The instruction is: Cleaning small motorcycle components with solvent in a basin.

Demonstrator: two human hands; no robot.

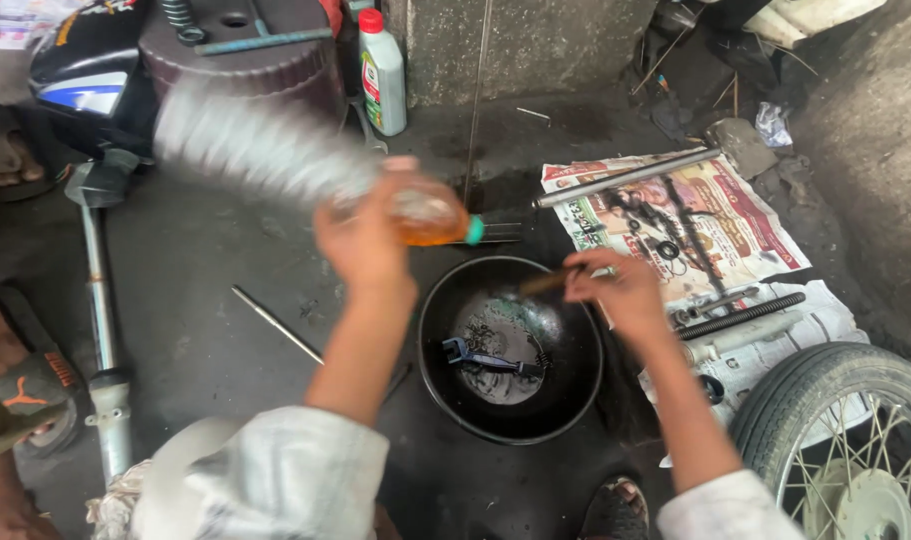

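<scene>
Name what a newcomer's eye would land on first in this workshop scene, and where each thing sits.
At centre, the left hand tips a clear bottle holding amber liquid, its green cap pointing toward a black pan on the floor below. The right hand holds a brush over the pan, where a blue tool lies. To the right, metal rods and springs rest on newspaper, with a spoked wheel in the bottom right corner.

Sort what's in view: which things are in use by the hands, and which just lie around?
In use: left hand tilting clear bottle; right hand with brown-handled tool; black pan; blue tool inside.

Lying about: newspaper, metal tube, black spring, wheel, white bottle.
</scene>
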